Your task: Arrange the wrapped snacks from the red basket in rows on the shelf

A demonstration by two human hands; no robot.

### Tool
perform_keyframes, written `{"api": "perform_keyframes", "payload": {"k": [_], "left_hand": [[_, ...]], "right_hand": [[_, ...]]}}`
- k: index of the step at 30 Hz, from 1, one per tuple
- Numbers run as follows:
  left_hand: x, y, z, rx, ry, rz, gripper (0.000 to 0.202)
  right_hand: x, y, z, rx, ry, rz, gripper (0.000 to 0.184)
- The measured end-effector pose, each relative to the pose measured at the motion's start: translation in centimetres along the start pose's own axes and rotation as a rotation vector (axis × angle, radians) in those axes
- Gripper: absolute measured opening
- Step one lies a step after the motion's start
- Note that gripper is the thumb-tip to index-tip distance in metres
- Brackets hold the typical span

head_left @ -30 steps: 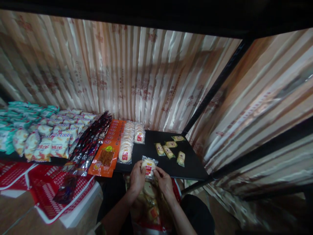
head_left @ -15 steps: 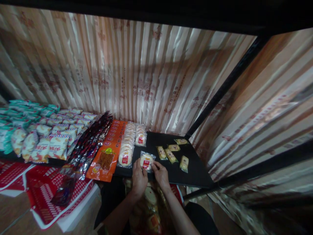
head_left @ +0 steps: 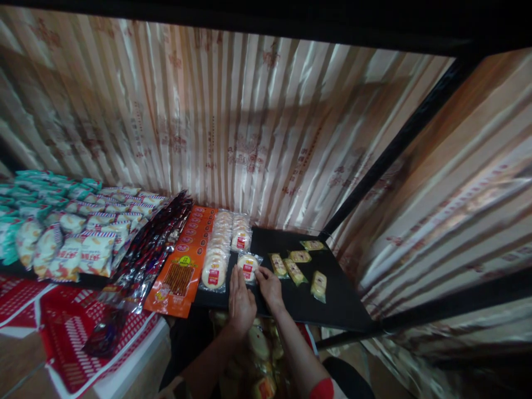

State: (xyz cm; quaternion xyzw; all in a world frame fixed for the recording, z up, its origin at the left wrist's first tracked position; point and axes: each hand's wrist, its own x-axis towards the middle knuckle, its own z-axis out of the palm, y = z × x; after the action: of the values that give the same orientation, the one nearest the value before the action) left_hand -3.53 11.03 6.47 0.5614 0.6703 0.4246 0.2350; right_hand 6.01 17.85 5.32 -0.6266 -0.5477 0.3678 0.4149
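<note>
A clear-wrapped round white cracker (head_left: 248, 268) with a red label lies on the black shelf (head_left: 270, 305), overlapping the front of a short row of similar wrapped crackers (head_left: 241, 237). My left hand (head_left: 241, 302) is beside its left edge, fingers stretched out straight. My right hand (head_left: 270, 288) pinches the wrapper's right edge between thumb and fingers. Left of it stands a longer row of the same crackers (head_left: 214, 270). To the right lie several small yellow-wrapped snacks (head_left: 294, 270).
Orange pretzel-stick packs (head_left: 179, 277), dark shiny packets (head_left: 145, 249), white snack bags (head_left: 97, 252) and teal bags (head_left: 37, 194) fill the left. Red baskets (head_left: 75, 332) sit below. A bag of wrapped snacks (head_left: 258, 343) is near my lap. A dark frame post (head_left: 390, 144) rises on the right.
The wrapped cracker has moved back against the short row. Both hands went forward with it, and my left fingers have straightened along its side.
</note>
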Motion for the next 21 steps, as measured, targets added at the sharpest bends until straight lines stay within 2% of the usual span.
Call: {"api": "perform_keyframes", "payload": {"k": [6, 12, 21], "left_hand": [[1.1, -0.7, 0.8, 0.087, -0.017, 0.044, 0.063], [2.4, -0.9, 1.2, 0.166, -0.012, 0.053, 0.061], [4.4, -1.3, 1.4, 0.198, -0.017, 0.05, 0.062]], "right_hand": [[1.9, -0.3, 0.7, -0.049, 0.013, -0.057, 0.036], [3.4, -0.9, 1.4, -0.148, 0.009, -0.034, 0.035], [4.4, -2.0, 2.4, -0.257, 0.077, -0.076, 0.036]]}}
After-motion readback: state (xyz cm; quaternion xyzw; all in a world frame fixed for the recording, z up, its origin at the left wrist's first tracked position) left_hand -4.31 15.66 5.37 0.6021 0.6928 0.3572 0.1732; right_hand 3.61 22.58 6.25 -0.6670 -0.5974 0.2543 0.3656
